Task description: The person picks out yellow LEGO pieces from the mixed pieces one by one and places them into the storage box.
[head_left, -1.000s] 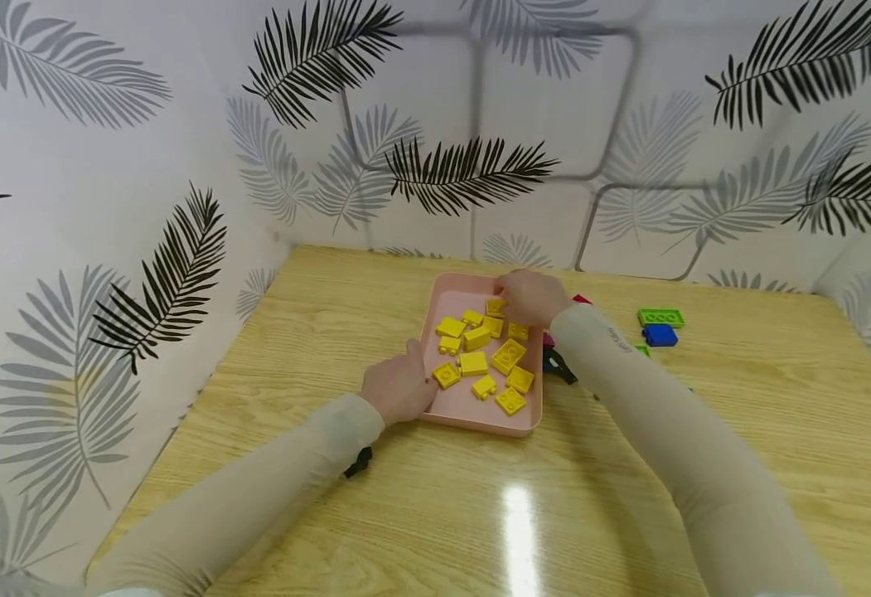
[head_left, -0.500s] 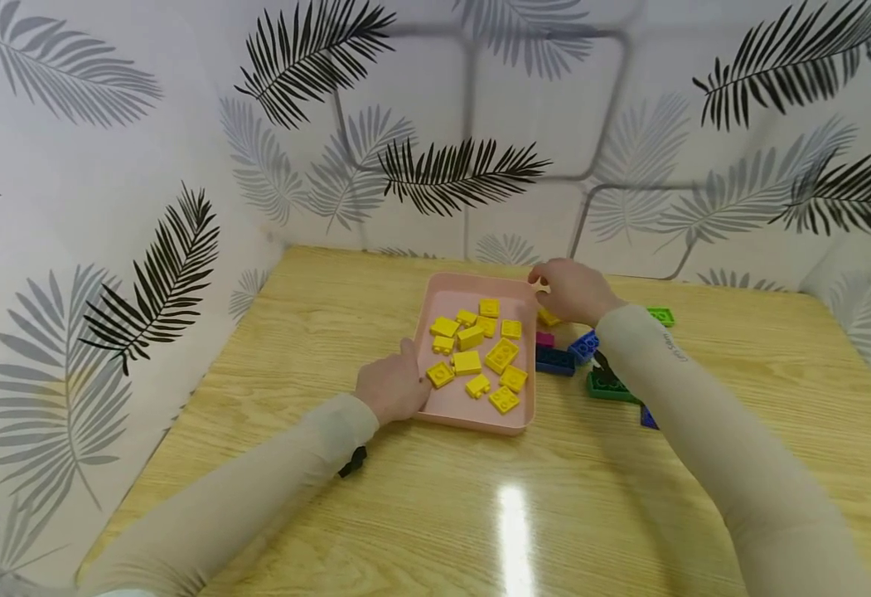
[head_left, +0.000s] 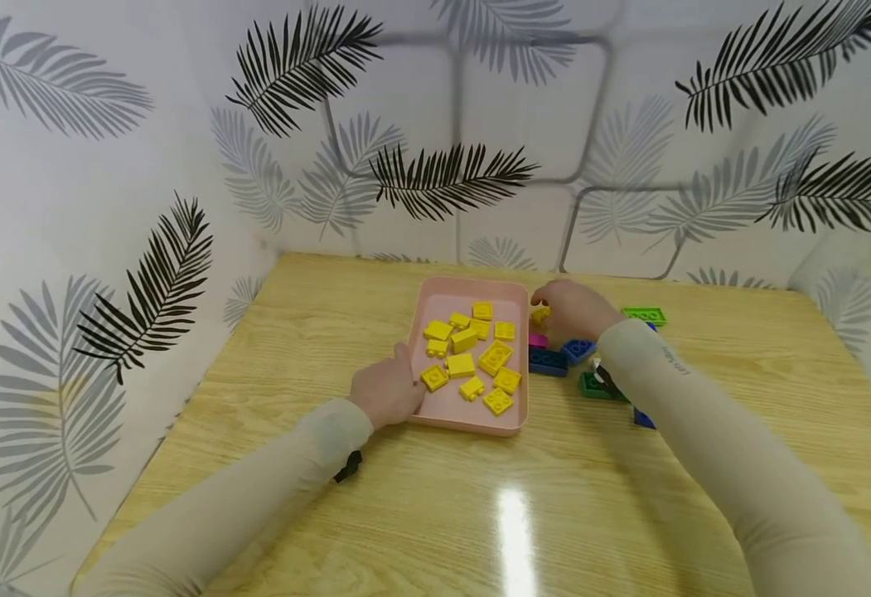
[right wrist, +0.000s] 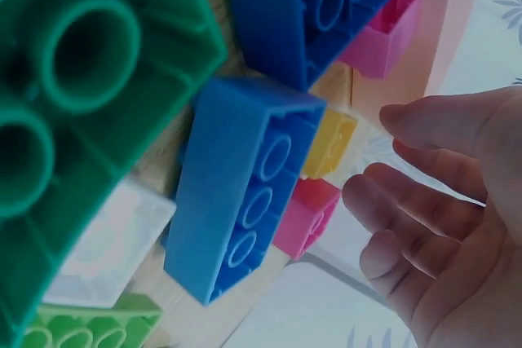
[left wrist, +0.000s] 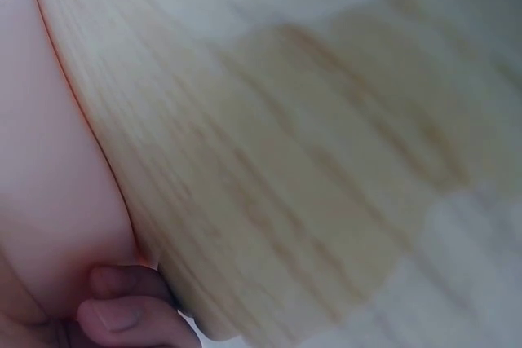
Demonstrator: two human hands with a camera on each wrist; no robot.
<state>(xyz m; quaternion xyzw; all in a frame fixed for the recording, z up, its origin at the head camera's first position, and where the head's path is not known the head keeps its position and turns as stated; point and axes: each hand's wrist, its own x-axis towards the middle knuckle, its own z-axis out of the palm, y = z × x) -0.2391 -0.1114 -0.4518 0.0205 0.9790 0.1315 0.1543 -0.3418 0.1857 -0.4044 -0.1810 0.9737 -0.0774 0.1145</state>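
Observation:
In the head view, my left hand [head_left: 384, 388] grips the left side of a shallow pink tray [head_left: 472, 424], thumb at the rim. Its curled fingers show against the tray wall in the left wrist view. Several yellow toy bricks [head_left: 495, 358] lie scattered inside the tray. Just beyond the tray's right wall, my right hand [head_left: 575, 310] reaches over a loose yellow brick [head_left: 539, 315]. The right wrist view shows that hand [right wrist: 449, 209] with fingers apart and nothing between them, close to the yellow brick [right wrist: 330, 144] and a pink brick [right wrist: 307, 218].
Right of the tray lie a dark blue brick [head_left: 549, 361], a blue brick [head_left: 578, 351], a magenta brick [head_left: 537, 341], a green brick [head_left: 595, 385] and a light green brick [head_left: 644, 316]. A white brick [right wrist: 110, 242] shows in the right wrist view. A patterned wall backs the table.
My right hand has let go of a yellow brick inside the tray and moved right, out over the loose bricks. The left hand keeps its hold on the tray.

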